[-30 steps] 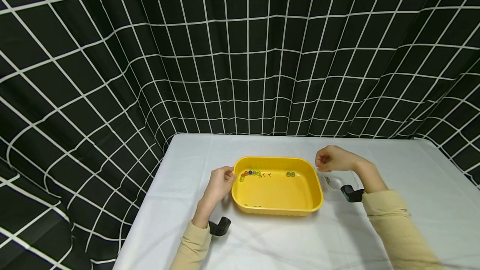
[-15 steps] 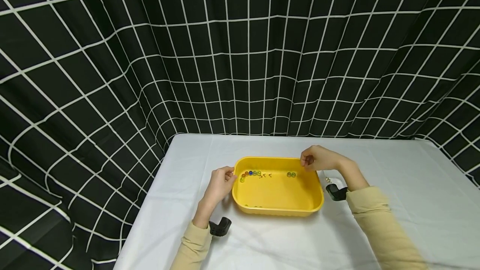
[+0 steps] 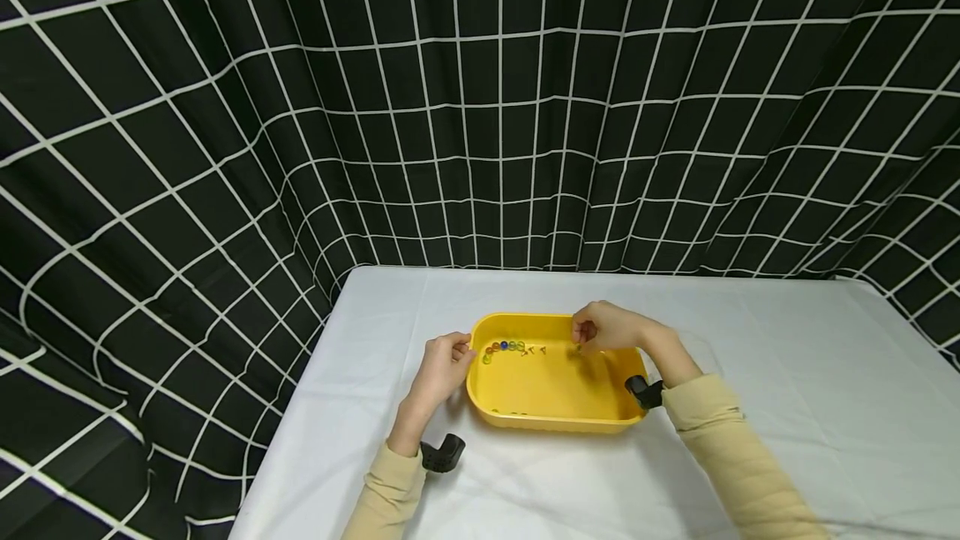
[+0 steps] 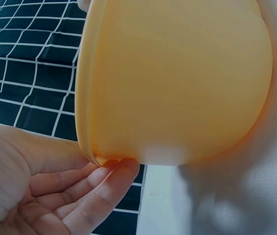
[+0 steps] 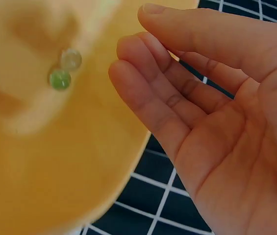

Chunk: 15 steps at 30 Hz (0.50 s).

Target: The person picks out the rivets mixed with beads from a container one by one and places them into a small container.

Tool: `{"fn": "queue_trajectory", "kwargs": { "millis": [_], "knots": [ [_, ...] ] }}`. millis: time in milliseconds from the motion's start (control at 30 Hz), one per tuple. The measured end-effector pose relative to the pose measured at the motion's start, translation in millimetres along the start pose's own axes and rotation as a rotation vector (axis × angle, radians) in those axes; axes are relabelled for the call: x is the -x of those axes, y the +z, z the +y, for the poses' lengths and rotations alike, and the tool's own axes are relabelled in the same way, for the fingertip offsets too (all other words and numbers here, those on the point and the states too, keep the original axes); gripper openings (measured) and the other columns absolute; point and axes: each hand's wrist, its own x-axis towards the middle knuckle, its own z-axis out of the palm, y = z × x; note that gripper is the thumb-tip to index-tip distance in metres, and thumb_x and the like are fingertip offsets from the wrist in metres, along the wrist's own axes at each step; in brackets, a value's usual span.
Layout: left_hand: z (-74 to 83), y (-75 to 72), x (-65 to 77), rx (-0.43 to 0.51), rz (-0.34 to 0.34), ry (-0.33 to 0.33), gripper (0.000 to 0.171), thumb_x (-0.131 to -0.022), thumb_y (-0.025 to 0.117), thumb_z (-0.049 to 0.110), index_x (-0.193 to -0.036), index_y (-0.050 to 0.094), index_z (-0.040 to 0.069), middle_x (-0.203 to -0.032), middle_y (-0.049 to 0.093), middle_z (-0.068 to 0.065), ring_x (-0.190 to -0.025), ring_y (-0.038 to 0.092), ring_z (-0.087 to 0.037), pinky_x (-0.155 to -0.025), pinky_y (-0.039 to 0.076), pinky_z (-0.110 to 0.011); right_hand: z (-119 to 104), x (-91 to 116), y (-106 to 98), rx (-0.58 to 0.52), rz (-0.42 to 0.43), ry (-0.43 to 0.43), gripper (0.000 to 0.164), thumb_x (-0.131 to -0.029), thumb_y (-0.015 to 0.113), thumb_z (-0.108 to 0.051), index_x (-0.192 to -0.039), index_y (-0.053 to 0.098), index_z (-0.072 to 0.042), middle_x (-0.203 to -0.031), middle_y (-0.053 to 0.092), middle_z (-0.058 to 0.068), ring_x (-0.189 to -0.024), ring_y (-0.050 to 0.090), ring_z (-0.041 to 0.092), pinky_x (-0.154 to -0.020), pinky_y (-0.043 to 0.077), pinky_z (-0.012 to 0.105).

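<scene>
A yellow plastic basin (image 3: 558,419) sits on the table. My left hand (image 3: 441,367) pinches its left rim, thumb and fingertips on the edge in the left wrist view. My right hand (image 3: 611,327) is over the basin's back right part. In the right wrist view its fingers (image 5: 138,93) are loosely bent, the thumb apart from them, with nothing in between. Two glass marbles, one green (image 5: 60,79) and one clear (image 5: 71,59), lie in the basin near those fingertips. Along the back left inside lies a row of marbles, among them a blue marble (image 3: 504,345), beside small gold-coloured pieces (image 3: 532,350).
A clear plastic container (image 3: 701,348) stands right of the basin, partly hidden by the right forearm. White cloth covers the table (image 3: 787,373). A black curtain with a white grid (image 3: 525,148) hangs behind and at the sides. Tops of marbles (image 3: 495,412) show behind the basin's front wall.
My right hand has moved left from above the clear container, across the basin's right rim, to the two marbles inside. The left hand has stayed on the rim.
</scene>
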Motion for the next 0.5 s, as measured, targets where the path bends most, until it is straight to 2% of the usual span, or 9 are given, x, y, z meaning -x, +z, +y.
{"fn": "queue_trajectory", "kwargs": {
  "millis": [200, 500],
  "knots": [
    [0.6, 0.2, 0.2, 0.001, 0.003, 0.001, 0.026, -0.086, 0.061, -0.001, -0.108, 0.061, -0.013, -0.086, 0.062, -0.014, -0.076, 0.062, -0.022, -0.066, 0.053, -0.025, -3, -8, 11, 0.016, -0.002, -0.003, 0.009, -0.077, 0.067, 0.008, -0.08, 0.061, 0.003, -0.071, 0.055, 0.0, -0.064, 0.047, 0.009, -0.061, 0.045, 0.022],
    [0.2, -0.3, 0.4, -0.007, -0.002, -0.002, 0.026, -0.086, 0.061, 0.0, -0.109, 0.061, -0.012, -0.085, 0.062, -0.013, -0.076, 0.061, -0.021, -0.066, 0.052, -0.024, -6, -19, 22, 0.048, 0.026, -0.082, 0.009, -0.076, 0.065, 0.011, -0.08, 0.061, 0.003, -0.073, 0.059, 0.005, -0.066, 0.049, 0.008, -0.063, 0.048, 0.022]
  ]
}}
